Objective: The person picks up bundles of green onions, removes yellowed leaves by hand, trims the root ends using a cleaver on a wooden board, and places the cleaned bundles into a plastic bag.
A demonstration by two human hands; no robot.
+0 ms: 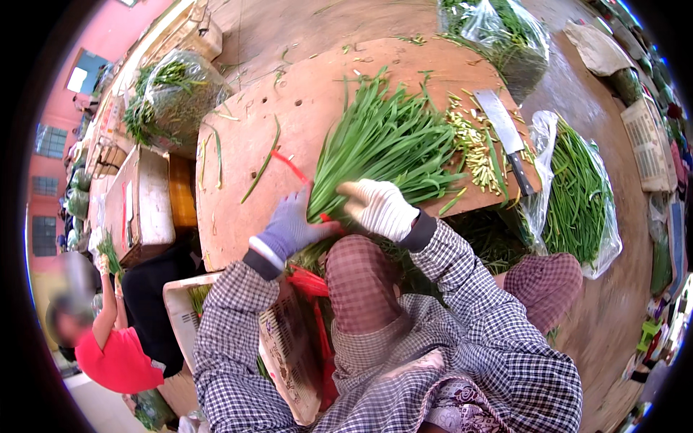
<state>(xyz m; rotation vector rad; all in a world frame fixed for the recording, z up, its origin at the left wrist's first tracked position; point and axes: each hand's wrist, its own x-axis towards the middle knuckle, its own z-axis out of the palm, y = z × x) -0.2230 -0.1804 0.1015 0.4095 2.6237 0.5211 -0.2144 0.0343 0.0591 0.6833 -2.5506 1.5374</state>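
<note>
A large bunch of long green garlic chives lies on a wooden board, its lower ends toward me. My left hand, in a purple-grey glove, is closed round the lower end of the bunch. A red strip runs up and left from beside its fingers; more red shows by the thumb. My right hand, in a white glove, rests against the bunch's near side with its fingers bent and together. What those fingers hold, if anything, is hidden. Cut pale stalk ends lie right of the bunch.
A cleaver with a black handle lies on the board's right side. Plastic bags of greens stand around it. A plastic crate is by my left leg. At the left, a person in red holds greens.
</note>
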